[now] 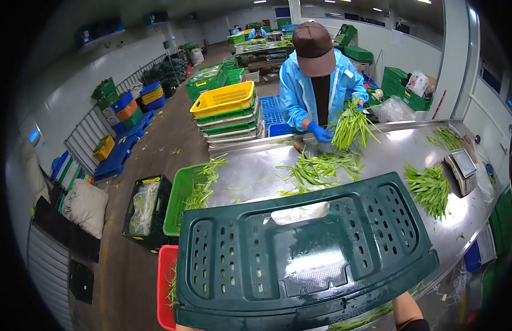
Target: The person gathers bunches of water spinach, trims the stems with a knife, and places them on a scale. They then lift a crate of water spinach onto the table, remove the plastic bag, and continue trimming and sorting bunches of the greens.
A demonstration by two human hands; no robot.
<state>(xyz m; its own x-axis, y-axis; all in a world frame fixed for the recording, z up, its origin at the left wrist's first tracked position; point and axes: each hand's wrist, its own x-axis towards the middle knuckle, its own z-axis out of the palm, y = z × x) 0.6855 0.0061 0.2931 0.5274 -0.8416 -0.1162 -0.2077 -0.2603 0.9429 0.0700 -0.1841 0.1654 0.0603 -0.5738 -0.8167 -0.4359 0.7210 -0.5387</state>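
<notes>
A large dark green plastic crate (316, 248), with slotted panels and a handle hole, is tilted up in front of me above the metal table's near side. My right hand (403, 309) reaches under its lower right edge; wrist and sleeve show, but the fingers are hidden behind it. Only a sliver of my left hand (186, 328) shows below the lower left corner. Both hands support the crate. Beyond it, loose green leafy stems (316, 168) lie on the metal table (245, 171). A bundle of greens (428, 187) rests to the right, beside a scale (461, 170).
Across the table, a person in a blue coat (305, 91) holds a bunch of greens (351, 127) in blue gloves. A green basket (184, 193) and red basket (166, 281) stand at the left. Stacked crates (225, 107) and a black crate (146, 207) stand on the floor.
</notes>
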